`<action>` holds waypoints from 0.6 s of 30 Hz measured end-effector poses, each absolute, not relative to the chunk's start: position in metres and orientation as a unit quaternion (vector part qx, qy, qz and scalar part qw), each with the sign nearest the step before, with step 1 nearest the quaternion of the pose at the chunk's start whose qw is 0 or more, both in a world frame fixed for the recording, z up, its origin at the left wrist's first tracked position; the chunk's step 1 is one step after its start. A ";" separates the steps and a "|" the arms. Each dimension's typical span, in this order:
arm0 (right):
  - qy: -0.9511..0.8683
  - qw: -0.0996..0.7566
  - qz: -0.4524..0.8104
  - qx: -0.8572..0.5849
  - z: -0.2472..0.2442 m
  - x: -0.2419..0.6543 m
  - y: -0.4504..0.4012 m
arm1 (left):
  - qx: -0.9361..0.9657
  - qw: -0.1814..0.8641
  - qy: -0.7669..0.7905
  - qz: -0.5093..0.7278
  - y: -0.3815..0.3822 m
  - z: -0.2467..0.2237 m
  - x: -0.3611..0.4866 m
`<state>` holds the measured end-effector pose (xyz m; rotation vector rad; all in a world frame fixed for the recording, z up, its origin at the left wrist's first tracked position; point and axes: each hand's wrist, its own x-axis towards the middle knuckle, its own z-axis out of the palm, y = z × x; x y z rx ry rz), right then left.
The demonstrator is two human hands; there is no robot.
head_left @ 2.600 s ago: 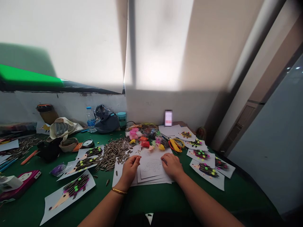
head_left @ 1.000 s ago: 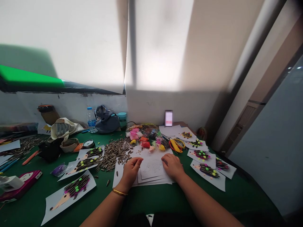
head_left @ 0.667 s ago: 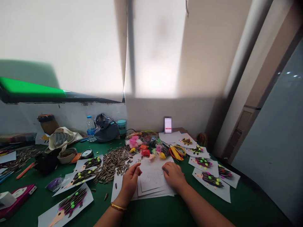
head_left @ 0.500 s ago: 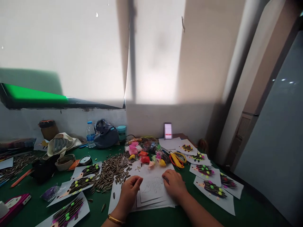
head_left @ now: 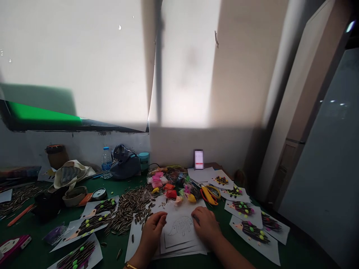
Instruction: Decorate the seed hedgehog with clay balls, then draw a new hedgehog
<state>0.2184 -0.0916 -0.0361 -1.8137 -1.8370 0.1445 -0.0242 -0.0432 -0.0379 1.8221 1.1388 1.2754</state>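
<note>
A sheet with an outline drawing of a hedgehog (head_left: 181, 228) lies on a stack of white paper (head_left: 168, 251) between my hands. My left hand (head_left: 151, 231) is at the left edge of the drawing, thumb and fingertips pressed together; whatever is between them is hidden. My right hand (head_left: 207, 226) rests on the sheet's right side with curled fingers. Something small and dark shows at its fingers, too unclear to name. Sunflower seeds (head_left: 127, 209) are heaped left of the paper, some spilling onto it. Colourful bagged lumps of modelling clay (head_left: 170, 193) lie beyond the drawing.
Finished hedgehog pictures (head_left: 252, 232) with seed spines lie at right, others (head_left: 92, 224) at left. Yellow-handled scissors (head_left: 209, 195) lie behind my right hand. A phone (head_left: 199, 160) stands against the wall. At the back are a water bottle (head_left: 106, 162) and a blue bag (head_left: 125, 162).
The view has tilted slightly upward. More of the hedgehog drawing shows between my hands, which keep nearly the same places and poses.
</note>
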 end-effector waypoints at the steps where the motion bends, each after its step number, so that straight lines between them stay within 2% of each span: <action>1: -0.685 0.274 0.054 -0.673 -0.035 0.218 -0.093 | 0.690 0.309 0.424 0.498 -0.043 -0.037 -0.024; 9: -0.687 0.257 0.042 -0.678 -0.034 0.216 -0.095 | 0.663 0.340 0.449 0.492 -0.046 -0.035 -0.023; 14: -0.686 0.282 0.046 -0.669 -0.037 0.217 -0.094 | 0.675 0.372 0.413 0.485 -0.045 -0.041 -0.023; 18: -0.684 0.286 0.053 -0.669 -0.037 0.218 -0.094 | 0.694 0.322 0.405 0.501 -0.044 -0.040 -0.023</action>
